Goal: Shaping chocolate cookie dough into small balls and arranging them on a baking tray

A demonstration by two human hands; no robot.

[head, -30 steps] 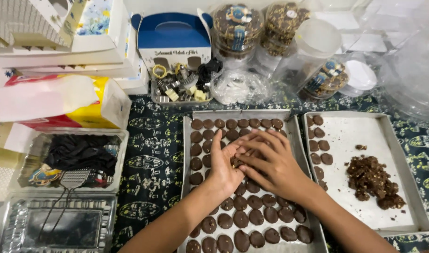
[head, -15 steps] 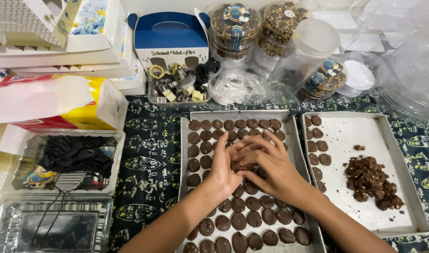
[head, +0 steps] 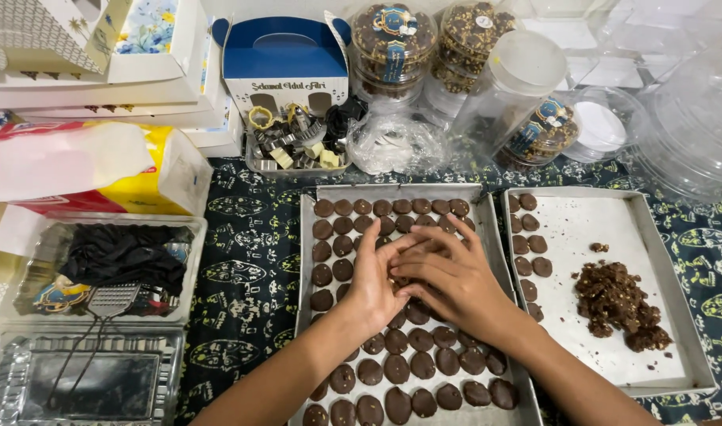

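Both hands meet over the middle of the baking tray point(head: 310, 237) of round chocolate cookies point(head: 396, 367). The left hand point(head: 374, 280) and right hand point(head: 448, 276) cup together, fingers curled; whether they pinch a cookie is hidden.

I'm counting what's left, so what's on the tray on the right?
On the right tray a white sheet carries a heap of brown crumbly dough and a column of dark round cookies along its left edge. The right forearm hides the tray's lower-left corner.
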